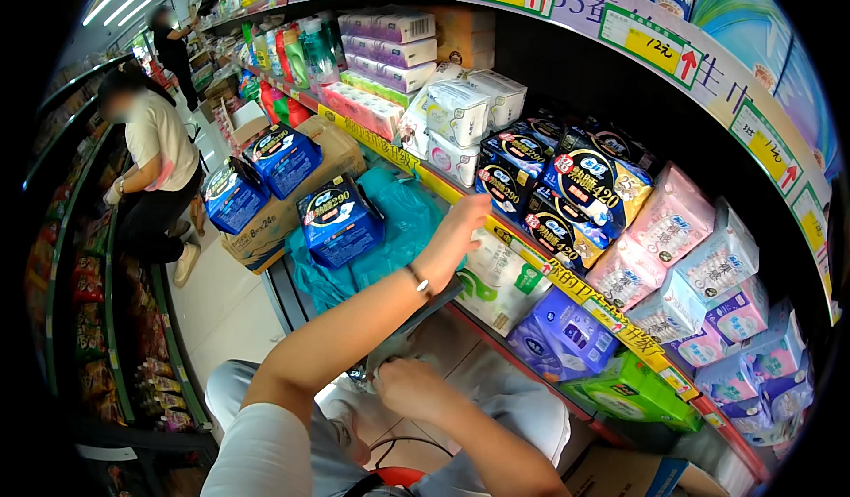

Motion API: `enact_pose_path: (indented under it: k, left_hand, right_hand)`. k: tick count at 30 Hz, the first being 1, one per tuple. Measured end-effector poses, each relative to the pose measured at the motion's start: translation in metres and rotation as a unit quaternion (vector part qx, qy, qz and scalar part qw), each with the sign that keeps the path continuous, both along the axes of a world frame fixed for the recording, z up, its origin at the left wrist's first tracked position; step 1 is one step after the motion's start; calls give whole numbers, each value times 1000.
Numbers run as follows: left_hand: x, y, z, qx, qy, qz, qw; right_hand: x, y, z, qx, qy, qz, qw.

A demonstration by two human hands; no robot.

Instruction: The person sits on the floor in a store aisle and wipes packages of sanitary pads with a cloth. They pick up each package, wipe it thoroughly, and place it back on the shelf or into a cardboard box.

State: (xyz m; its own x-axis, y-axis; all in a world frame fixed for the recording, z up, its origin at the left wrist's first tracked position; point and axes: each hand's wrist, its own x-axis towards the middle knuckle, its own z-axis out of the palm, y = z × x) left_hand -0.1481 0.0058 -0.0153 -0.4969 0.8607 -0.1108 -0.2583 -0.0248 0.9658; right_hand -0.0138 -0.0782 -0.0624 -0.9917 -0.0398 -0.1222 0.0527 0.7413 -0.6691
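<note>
My left hand (pixel 458 235), with a thin bracelet at the wrist, is at the yellow-edged shelf (pixel 425 168). Its fingers are bent and apart beside the front of a dark blue sanitary pad pack (pixel 503 188); whether they touch it is unclear. Lower down, between my knees, my right hand (pixel 408 391) is closed on crumpled greyish material (pixel 397 349), partly hidden by the hand and blurred. Left of my forearm, a blue sanitary pad pack (pixel 339 221) rests on a teal plastic bag (pixel 405 205). Two similar packs (pixel 282 158) sit on a cardboard carton (pixel 259 238).
Pink pad packs (pixel 674 215) and light blue ones (pixel 720 251) fill the shelf to the right. Tissue packs (pixel 564 331) stand below. Price tags line the upper shelf edge (pixel 651 42). A person (pixel 156 138) faces the opposite shelving; another (pixel 174 49) stands farther down the aisle.
</note>
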Motion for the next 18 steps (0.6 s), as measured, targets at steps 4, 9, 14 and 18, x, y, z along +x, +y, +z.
enact_pose_path:
  k: [4,9,14,18]
  left_hand:
    - [-9,-87,6,86,236,88,964]
    - [-79,-164,22,30,253,357,899]
    - [-135,-179,-10,-98,166,371,908]
    - [-163,-181,-50,-82,187,276,939]
  right_hand:
    - [0,-4,-19,10,44,12,999]
    - [-2,-10,-7,21,35,18,999]
    - [-12,-17,-4,31,-48,25,998]
    - [-19,-25,-6,42,-41,42,997]
